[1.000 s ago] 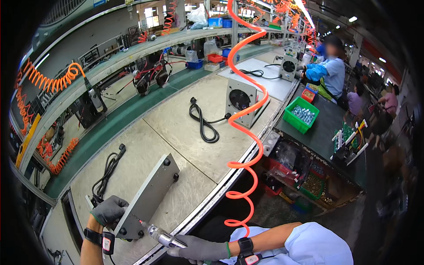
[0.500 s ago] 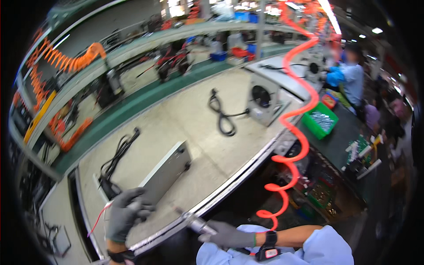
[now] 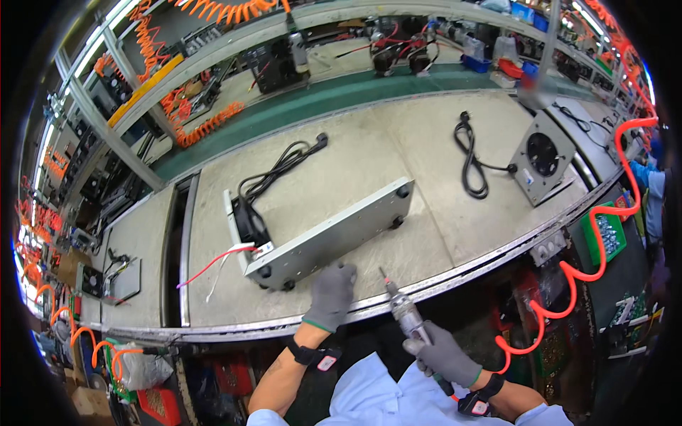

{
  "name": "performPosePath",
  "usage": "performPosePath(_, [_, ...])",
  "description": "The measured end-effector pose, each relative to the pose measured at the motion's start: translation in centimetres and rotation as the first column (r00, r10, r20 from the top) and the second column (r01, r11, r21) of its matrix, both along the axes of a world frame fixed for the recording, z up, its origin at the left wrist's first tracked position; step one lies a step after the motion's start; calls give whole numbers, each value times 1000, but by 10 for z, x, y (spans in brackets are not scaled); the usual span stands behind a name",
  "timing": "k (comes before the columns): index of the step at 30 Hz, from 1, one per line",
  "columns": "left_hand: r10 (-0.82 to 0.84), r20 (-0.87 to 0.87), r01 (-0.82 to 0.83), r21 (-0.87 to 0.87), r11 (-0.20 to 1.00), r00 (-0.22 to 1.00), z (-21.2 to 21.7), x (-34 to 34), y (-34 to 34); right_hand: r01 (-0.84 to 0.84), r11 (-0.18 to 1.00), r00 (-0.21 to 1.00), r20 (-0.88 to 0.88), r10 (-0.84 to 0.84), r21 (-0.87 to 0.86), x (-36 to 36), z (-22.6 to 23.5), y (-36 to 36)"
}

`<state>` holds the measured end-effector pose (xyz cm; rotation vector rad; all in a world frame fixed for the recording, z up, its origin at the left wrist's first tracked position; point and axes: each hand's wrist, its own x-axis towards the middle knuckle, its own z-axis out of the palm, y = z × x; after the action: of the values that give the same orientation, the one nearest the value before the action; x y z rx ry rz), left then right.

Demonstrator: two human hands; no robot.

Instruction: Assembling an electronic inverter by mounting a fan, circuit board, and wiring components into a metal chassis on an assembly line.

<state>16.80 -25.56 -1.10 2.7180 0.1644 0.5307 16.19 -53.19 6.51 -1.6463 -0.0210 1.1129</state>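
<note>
My right hand (image 3: 447, 355), in a grey glove, is closed round a silver air screwdriver (image 3: 406, 312). The tool's bit points away from me, over the front edge of the workbench. My left hand (image 3: 332, 297), gloved too, has its fingers curled just in front of a grey metal chassis (image 3: 334, 238). What those fingers hold, if anything, is hidden. The chassis stands on edge, its panel with dark round feet facing me. Behind its left end lies a black power cord (image 3: 280, 170). Red and white wires (image 3: 217, 266) stick out at that end.
Farther right on the workbench (image 3: 433, 234) stands a grey case with a fan (image 3: 543, 153) and its own black cord (image 3: 472, 160). An orange coiled air hose (image 3: 600, 263) hangs at the right. Beside it is a green bin (image 3: 604, 238) of small metal parts.
My view has swung left. My left hand has moved from the chassis's left end to its near side. The screwdriver, still in my right hand, now points more directly away from me.
</note>
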Motion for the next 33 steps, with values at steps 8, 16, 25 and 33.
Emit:
performPosePath(8, [84, -254, -266, -886, 380, 964, -3, 8, 7, 4, 996, 1000, -3, -4, 87, -5, -14, 4])
performPosePath(16, [-93, -157, -146, -983, 114, 983, 15, 3, 12, -62, 966, 982, 186, 15, 250, -8, 2, 9])
performPosePath(25, [-116, -264, -248, -959, 138, 957, 43, 0, 0, -93, 980, 989, 133, 70, 178, -7, 13, 6])
performPosePath(33, [-81, -331, -280, -888, 366, 940, 37, -7, 9, -146, 966, 966, 239, 93, 212, -3, 6, 3])
